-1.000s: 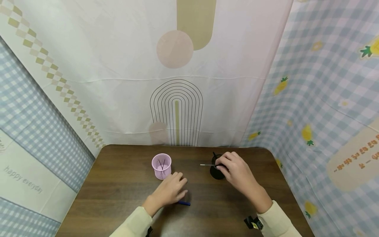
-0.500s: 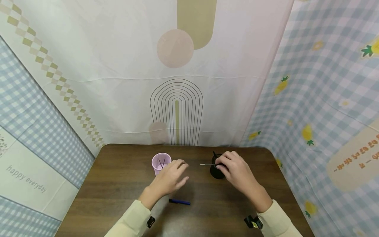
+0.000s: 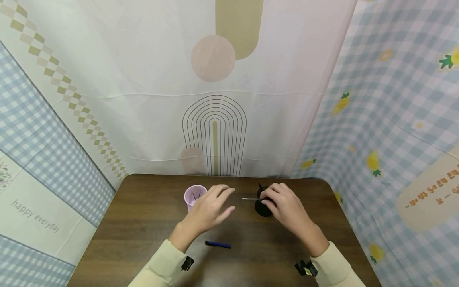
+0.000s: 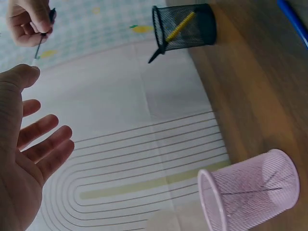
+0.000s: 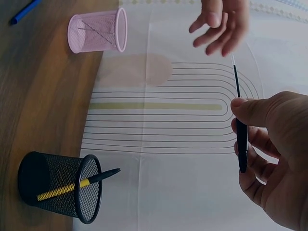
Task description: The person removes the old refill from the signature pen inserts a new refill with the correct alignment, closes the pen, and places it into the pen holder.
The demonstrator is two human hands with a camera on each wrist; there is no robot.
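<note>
My right hand [image 3: 287,205] pinches a black pen part [image 5: 242,144] between thumb and fingers. From it sticks a thin dark rod with a pale end, like an ink refill [image 5: 236,82], pointing at my left hand [image 3: 208,207]. The left hand hovers with fingers spread, holding nothing, a short gap from the rod's tip. Behind it stands a pink mesh cup [image 3: 191,201] with thin dark sticks [image 5: 96,31] inside. Below my right hand is a black mesh cup [image 5: 57,185] containing a yellow and black pen [image 5: 79,185].
A blue pen [image 3: 218,244] lies on the brown wooden table [image 3: 143,239], nearer to me than the cups. Patterned cloth [image 3: 272,119] hangs behind the table and along both sides.
My left hand has risen from beside the blue pen, moving forward and slightly right toward the rod's tip, its fingers spreading. The right hand has kept its place and its hold.
</note>
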